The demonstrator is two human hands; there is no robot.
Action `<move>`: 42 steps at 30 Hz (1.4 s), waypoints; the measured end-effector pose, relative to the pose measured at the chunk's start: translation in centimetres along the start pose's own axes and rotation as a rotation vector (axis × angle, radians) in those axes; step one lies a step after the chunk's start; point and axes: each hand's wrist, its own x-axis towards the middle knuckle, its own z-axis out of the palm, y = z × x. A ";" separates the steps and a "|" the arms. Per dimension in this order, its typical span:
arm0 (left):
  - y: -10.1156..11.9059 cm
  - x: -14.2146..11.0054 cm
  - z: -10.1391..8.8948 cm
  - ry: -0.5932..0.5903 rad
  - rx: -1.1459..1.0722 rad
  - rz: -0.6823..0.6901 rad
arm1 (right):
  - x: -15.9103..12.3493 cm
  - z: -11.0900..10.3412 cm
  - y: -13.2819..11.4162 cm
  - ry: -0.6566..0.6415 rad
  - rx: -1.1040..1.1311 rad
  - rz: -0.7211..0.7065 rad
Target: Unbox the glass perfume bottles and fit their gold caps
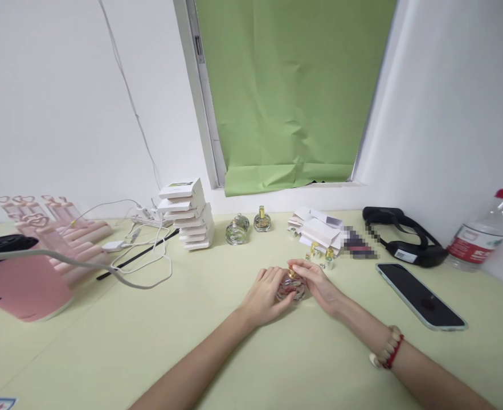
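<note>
Left hand: curled, holding glass perfume bottle
Right hand: half-closed at its gold neck, grip unclear
Smartphone: lies to the right

Remotely, I see a pink container at near left, a phone, black headset and red-capped bottle at right, and a green sheet hanging far.

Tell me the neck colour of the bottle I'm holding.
The bottle neck is gold, in the head view.
</note>
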 end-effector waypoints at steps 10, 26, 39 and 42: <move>0.0 -0.1 0.0 -0.003 0.004 0.002 | -0.2 0.4 -0.5 0.034 0.015 0.040; -0.1 -0.1 0.0 -0.010 -0.003 -0.012 | -0.1 0.4 -0.3 0.047 -0.012 0.026; -0.1 -0.1 0.0 -0.012 0.000 -0.006 | -0.2 0.5 -0.3 0.082 -0.020 0.011; -0.2 -0.1 0.1 -0.015 -0.001 -0.005 | -0.1 0.4 -0.3 0.080 -0.018 0.014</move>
